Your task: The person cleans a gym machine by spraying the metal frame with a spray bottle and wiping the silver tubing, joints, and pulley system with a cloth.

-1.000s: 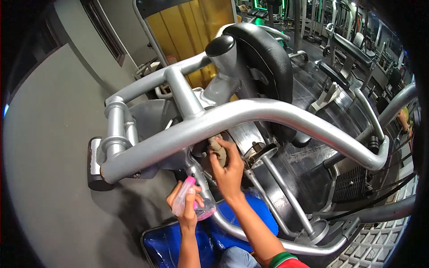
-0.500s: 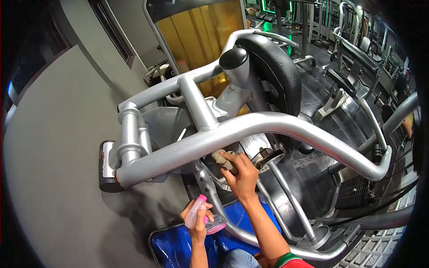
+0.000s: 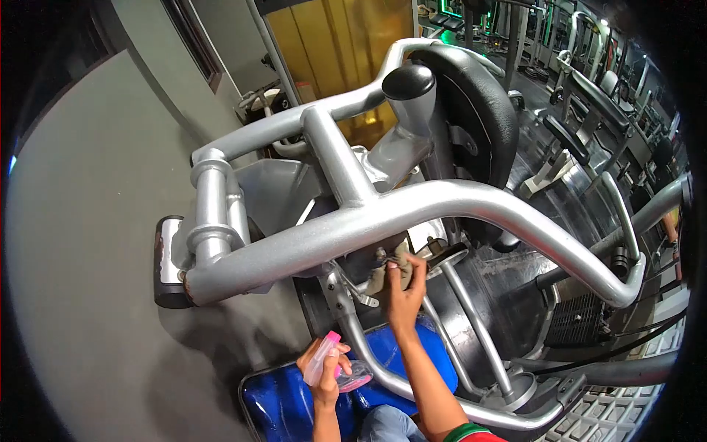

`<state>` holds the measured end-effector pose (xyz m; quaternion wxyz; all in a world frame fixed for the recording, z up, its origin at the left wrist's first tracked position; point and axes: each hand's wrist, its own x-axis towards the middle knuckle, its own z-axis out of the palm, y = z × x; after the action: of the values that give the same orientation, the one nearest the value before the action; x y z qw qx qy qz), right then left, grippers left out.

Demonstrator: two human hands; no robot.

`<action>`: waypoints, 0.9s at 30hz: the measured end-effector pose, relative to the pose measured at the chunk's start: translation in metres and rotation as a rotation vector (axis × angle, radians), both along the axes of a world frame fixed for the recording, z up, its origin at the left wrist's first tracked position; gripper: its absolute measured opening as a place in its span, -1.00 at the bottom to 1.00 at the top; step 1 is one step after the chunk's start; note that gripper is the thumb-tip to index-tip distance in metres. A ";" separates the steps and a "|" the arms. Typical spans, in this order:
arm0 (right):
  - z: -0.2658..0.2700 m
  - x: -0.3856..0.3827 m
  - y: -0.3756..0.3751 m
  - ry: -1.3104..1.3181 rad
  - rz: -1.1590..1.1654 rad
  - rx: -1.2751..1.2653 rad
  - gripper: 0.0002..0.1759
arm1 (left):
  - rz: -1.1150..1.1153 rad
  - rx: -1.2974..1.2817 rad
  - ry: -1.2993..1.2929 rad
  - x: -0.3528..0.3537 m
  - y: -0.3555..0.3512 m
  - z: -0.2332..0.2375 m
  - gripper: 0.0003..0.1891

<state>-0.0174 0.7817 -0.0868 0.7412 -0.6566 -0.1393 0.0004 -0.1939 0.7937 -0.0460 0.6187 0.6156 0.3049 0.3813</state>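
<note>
Cloth (image 3: 378,283) bunches in the pinched fingers of the right hand (image 3: 404,298), up-left of its palm, beneath a silver bar (image 3: 442,199) at mid-frame; the left hand (image 3: 325,389), lower, grips a spray bottle (image 3: 317,366).

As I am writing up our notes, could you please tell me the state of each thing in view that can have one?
Spray bottle, tilted, gripped in the left hand; fill level unclear.
Cloth, bunched up in the right hand.
Silver frame, brownish at its left end.
Black pad, standing on edge.
Blue pads, glossy, partly hidden.
</note>
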 end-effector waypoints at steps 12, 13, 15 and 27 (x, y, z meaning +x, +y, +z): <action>0.028 -0.022 -0.004 -0.403 0.148 -0.015 -0.54 | 0.040 0.013 -0.041 -0.014 0.004 -0.022 -0.63; 0.035 -0.018 -0.002 -0.366 0.093 0.048 -0.51 | 0.057 0.007 -0.039 -0.014 0.003 -0.024 -0.64; 0.038 -0.009 -0.002 -0.413 0.114 -0.077 -0.49 | 0.050 0.034 -0.047 -0.015 0.006 -0.032 -0.63; -0.044 0.015 -0.025 -0.057 0.100 -0.153 -0.69 | -0.082 -0.037 -0.085 0.010 0.014 -0.049 -0.65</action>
<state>-0.0023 0.7564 -0.1304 0.6836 -0.7033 -0.1927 0.0293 -0.1841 0.8074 -0.0951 0.6572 0.5993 0.2599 0.3759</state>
